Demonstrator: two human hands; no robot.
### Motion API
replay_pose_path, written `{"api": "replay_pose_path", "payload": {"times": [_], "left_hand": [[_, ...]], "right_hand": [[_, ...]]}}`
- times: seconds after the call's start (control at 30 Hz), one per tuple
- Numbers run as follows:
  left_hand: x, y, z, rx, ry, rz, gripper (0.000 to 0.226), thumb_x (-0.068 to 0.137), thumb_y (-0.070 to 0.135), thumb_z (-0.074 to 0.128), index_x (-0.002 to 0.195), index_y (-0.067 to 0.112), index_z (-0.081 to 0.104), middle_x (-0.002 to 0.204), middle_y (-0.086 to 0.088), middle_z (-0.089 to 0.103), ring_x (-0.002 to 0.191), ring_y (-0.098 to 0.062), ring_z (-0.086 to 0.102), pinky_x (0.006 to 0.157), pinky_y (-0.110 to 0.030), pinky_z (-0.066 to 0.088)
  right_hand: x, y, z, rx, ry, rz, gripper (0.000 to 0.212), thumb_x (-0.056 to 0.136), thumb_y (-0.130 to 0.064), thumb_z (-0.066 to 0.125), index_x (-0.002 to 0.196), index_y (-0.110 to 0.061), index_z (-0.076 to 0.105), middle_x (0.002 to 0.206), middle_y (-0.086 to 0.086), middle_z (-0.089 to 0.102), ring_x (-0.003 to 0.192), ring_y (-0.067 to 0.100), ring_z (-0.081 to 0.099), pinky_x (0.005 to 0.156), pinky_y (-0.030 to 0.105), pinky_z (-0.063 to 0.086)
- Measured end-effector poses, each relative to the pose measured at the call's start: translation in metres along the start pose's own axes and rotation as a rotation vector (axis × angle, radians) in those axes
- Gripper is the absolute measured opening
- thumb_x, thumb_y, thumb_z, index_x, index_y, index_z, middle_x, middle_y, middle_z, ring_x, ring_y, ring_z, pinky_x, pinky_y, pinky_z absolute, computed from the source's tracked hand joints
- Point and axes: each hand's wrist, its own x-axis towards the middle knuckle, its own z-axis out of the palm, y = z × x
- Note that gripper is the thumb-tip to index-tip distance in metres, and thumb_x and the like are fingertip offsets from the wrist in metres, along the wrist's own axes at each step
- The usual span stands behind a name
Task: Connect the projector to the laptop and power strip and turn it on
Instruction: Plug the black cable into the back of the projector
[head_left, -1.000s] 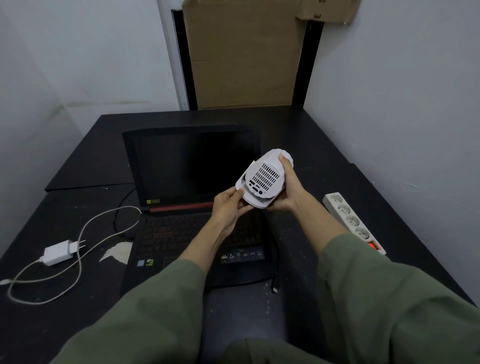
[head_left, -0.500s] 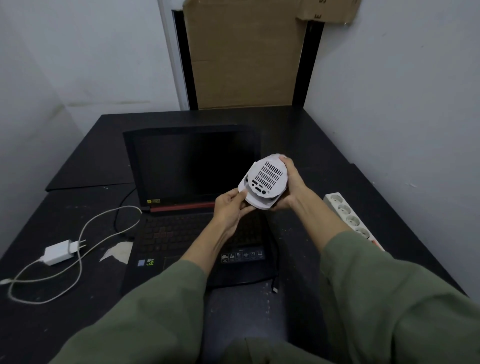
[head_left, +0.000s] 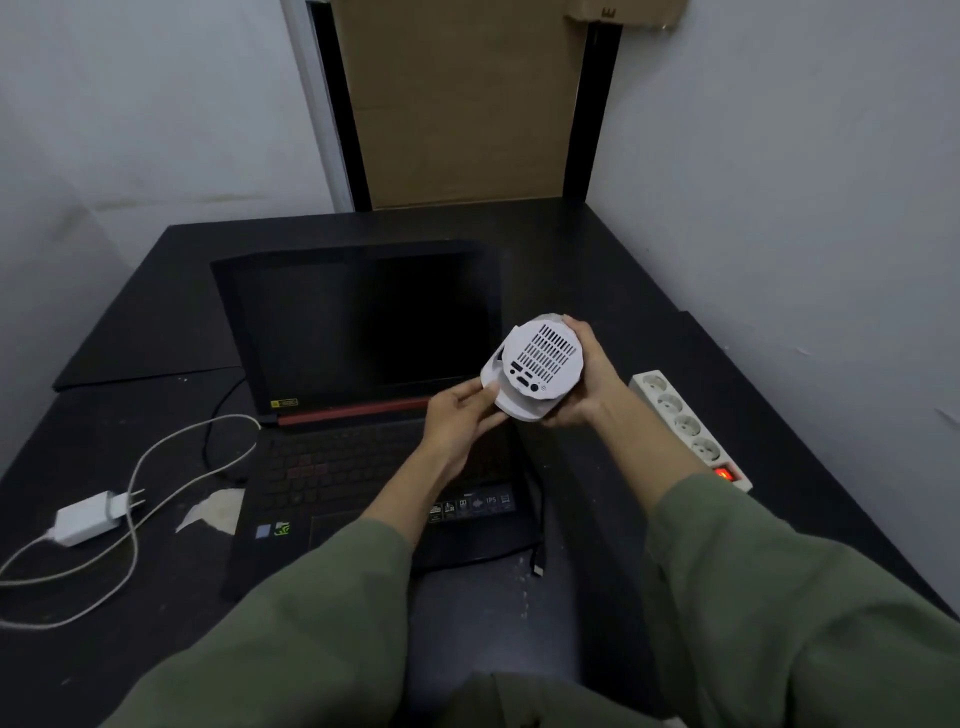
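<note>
We've got the projector (head_left: 535, 370) up in both hands, off the table, over the laptop's right side. Right hand (head_left: 589, 384) wraps its far side, fingers curled round the body, clenched on it. Left hand (head_left: 457, 421) pinches the lower left edge of the base w/ thumb and fingertips. The vented back w/ its row of ports faces us, tilted a bit to the right.

Vs. 1 s ago: the projector has turned slightly, so the grille and ports face us more squarely, and the red switch (head_left: 724, 474) on the power strip, then mostly behind the right sleeve, now shows lit. Hands sit at about the same spot over the laptop.

Around: the laptop (head_left: 363, 364) is open on the black table (head_left: 649, 291), screen dark, red strip at the hinge. A black cable (head_left: 538, 551) runs down its right edge, free plug end lying on the table just past the front right corner. The power strip (head_left: 680, 421) lies to the right, near the wall, apart from the hands, sockets showing bare. On the left, well apart, a white charger (head_left: 88, 517) w/ prongs out and its white cord (head_left: 171, 462) looped on the table; another dark lead goes into the laptop's left side. Green sleeves fill the bottom of the view and hide the table's near edge. Cardboard leans at the back wall.
</note>
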Motion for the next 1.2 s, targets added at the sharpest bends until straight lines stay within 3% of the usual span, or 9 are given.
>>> {"api": "replay_pose_path", "payload": {"times": [0.17,0.27,0.37,0.47,0.63,0.8,0.9,1.07,1.2], "left_hand": [[-0.002,-0.041,0.009,0.317,-0.052,-0.102,0.032,0.096,0.017,0.047,0.123,0.001,0.052,0.104,-0.012,0.064,0.085,-0.014,0.064,0.072,-0.016,0.055],[-0.006,-0.069,0.008,0.781,-0.137,-0.091,0.033,0.092,0.018,0.054,0.122,0.004,0.057,0.116,-0.014,0.065,0.107,-0.021,0.061,0.091,-0.025,0.047],[-0.01,-0.09,0.009,1.138,-0.25,-0.078,0.032,0.091,0.026,0.054,0.122,0.017,0.059,0.127,-0.003,0.061,0.12,-0.019,0.053,0.104,-0.034,0.038],[-0.011,-0.106,0.013,1.531,-0.271,0.014,0.032,0.091,0.035,0.052,0.122,0.027,0.057,0.13,0.002,0.056,0.125,-0.023,0.042,0.101,-0.04,0.029],[-0.009,-0.121,0.026,1.843,-0.26,0.154,0.029,0.088,0.039,0.054,0.111,0.024,0.061,0.117,0.0,0.064,0.116,-0.025,0.044,0.093,-0.039,0.026],[-0.011,-0.133,0.034,1.826,-0.199,0.142,0.028,0.083,0.03,0.058,0.111,0.025,0.06,0.114,-0.001,0.064,0.113,-0.025,0.047,0.093,-0.037,0.025],[-0.014,-0.138,0.039,1.706,-0.084,0.085,0.026,0.08,0.025,0.058,0.105,0.027,0.063,0.108,0.001,0.068,0.108,-0.023,0.051,0.091,-0.035,0.025],[-0.009,-0.134,0.047,1.265,0.03,-0.042,0.015,0.074,0.015,0.063,0.085,0.022,0.071,0.089,0.002,0.073,0.089,-0.016,0.065,0.084,-0.026,0.041],[-0.004,-0.123,0.053,0.872,-0.02,-0.151,0.017,0.079,0.001,0.06,0.091,0.006,0.072,0.075,-0.011,0.072,0.056,-0.004,0.061,0.056,-0.017,0.05]], "right_hand": [[-0.01,0.006,-0.037,0.108,0.095,-0.011,0.045,0.068,-0.059,0.065,0.076,-0.015,0.074,0.084,0.008,0.074,0.071,0.028,0.071,0.07,0.043,0.058],[-0.018,0.009,-0.06,0.143,0.172,-0.01,0.042,0.064,-0.059,0.067,0.078,-0.019,0.073,0.084,0.005,0.074,0.075,0.026,0.069,0.071,0.04,0.058],[-0.024,0.013,-0.077,0.21,0.2,-0.008,0.043,0.061,-0.057,0.071,0.079,-0.018,0.075,0.087,0.004,0.075,0.076,0.026,0.071,0.073,0.04,0.058],[-0.026,0.017,-0.091,0.243,0.219,-0.015,0.045,0.06,-0.058,0.073,0.079,-0.018,0.075,0.087,0.005,0.075,0.073,0.027,0.072,0.071,0.041,0.058],[-0.027,0.022,-0.111,0.256,0.243,-0.027,0.048,0.062,-0.062,0.069,0.077,-0.017,0.077,0.09,0.007,0.075,0.076,0.028,0.072,0.075,0.042,0.057],[-0.026,0.019,-0.124,0.258,0.288,-0.027,0.049,0.06,-0.062,0.071,0.082,-0.018,0.076,0.098,0.006,0.074,0.089,0.026,0.068,0.076,0.041,0.056],[-0.026,0.016,-0.126,0.262,0.28,-0.017,0.049,0.06,-0.061,0.072,0.081,-0.016,0.077,0.095,0.007,0.075,0.084,0.027,0.07,0.071,0.042,0.057],[-0.022,0.01,-0.127,0.267,0.266,-0.025,0.051,0.061,-0.059,0.072,0.088,-0.017,0.075,0.102,0.006,0.074,0.091,0.027,0.069,0.072,0.041,0.058],[-0.017,0.006,-0.126,0.278,0.241,-0.04,0.046,0.061,-0.059,0.072,0.074,-0.015,0.078,0.089,0.008,0.076,0.074,0.029,0.073,0.065,0.045,0.058]]}}
